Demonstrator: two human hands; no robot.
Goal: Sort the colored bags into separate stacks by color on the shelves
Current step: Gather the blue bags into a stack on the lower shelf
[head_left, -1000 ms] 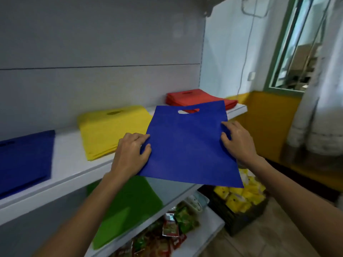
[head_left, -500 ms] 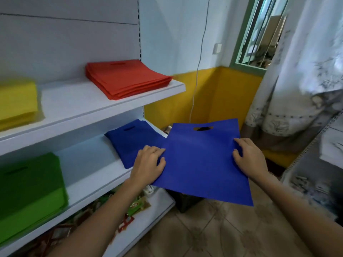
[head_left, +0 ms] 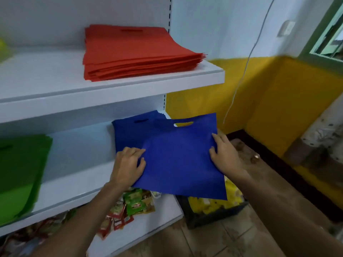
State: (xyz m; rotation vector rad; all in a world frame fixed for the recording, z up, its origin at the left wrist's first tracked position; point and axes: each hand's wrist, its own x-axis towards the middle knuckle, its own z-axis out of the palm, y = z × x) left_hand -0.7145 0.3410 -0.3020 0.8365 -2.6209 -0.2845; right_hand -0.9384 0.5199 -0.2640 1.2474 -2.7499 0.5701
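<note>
1. Both forearms enter from the bottom edge, which cuts them off above the wrist.
2. The left hand pinches the left edge of a blue bag. The right hand grips its right edge, thumb and fingers curled onto the top face. Whatever parts of either hand lie beneath the cloth are hidden.
3. The blue bag is held nearly flat in the air off the right end of the middle shelf, handle slot pointing away. Its far left corner overlaps the blue stack lying on that shelf; whether the two touch cannot be told.
4. Below, the held bag covers part of a dark crate on the floor holding yellow packets. Snack packets on the lowest shelf are blurred, their print unreadable.
5. A green stack sits on the middle shelf well left of the blue stack, cut off by the frame edge.
6. On the upper shelf lies a red stack, edges slightly fanned. A yellow-green blur at the far left is too cropped to identify.
7. Beyond, a thin cable hangs down the white and yellow wall.
</note>
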